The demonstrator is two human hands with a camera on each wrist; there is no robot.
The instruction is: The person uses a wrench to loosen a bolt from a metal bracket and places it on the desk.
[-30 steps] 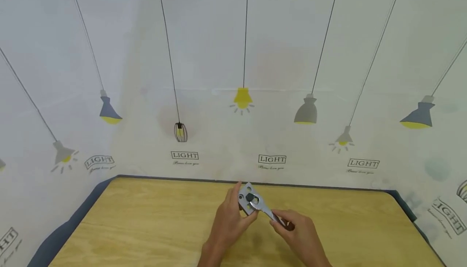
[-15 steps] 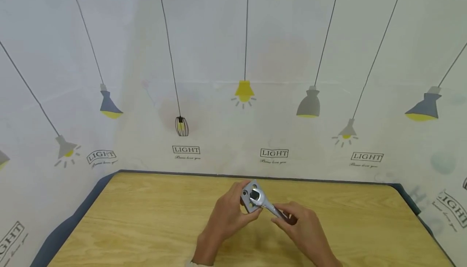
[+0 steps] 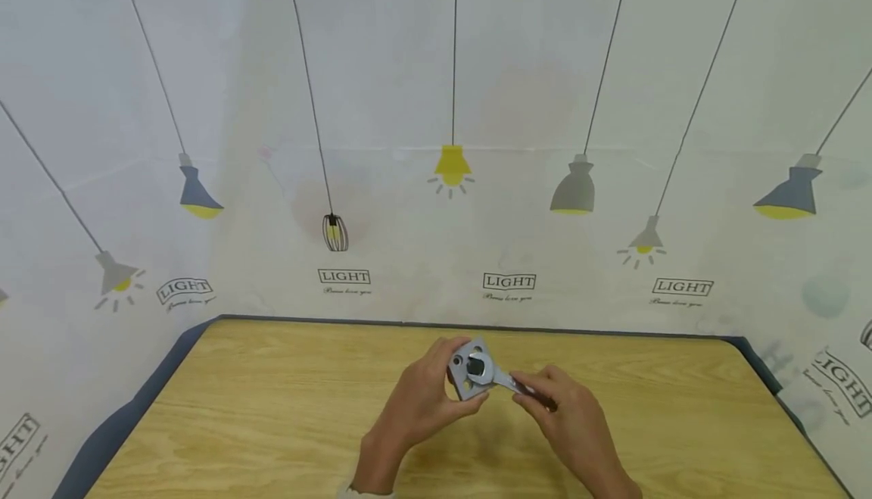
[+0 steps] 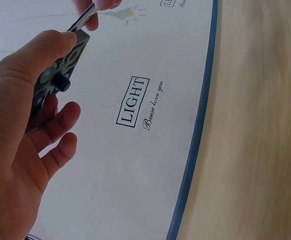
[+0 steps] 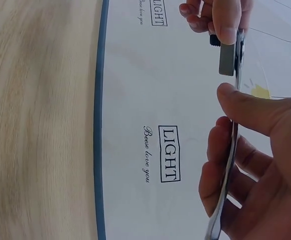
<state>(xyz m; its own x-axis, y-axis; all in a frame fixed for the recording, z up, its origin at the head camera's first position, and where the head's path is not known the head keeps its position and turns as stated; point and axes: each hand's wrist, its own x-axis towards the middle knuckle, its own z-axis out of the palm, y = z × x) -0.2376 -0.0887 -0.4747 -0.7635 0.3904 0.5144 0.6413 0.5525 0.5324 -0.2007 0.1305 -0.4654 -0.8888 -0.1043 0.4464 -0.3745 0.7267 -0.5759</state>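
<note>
My left hand [image 3: 418,400] holds a small grey metal plate [image 3: 463,387] with several holes, gripping it by its edges between thumb and fingers. A black bolt runs through the plate; its head [image 3: 476,366] shows on the face in the head view, and its threaded end [image 4: 61,82] sticks out behind in the left wrist view. My right hand [image 3: 575,416] pinches the handle of a shiny wrench [image 3: 506,380] between thumb and fingers. The wrench's head lies flat against the plate, its opening around the bolt head. Both hands are raised over the table.
A light wooden tabletop [image 3: 272,408] spreads beneath the hands, with a dark blue edge [image 3: 306,321] at the back. Behind it rises a pale wall covering [image 3: 409,257] printed with hanging lamps and the word LIGHT.
The wrench has come over the bolt head, and its handle has swung slightly upward to the right with my right hand. My left hand keeps hold of the plate, tilting it a little.
</note>
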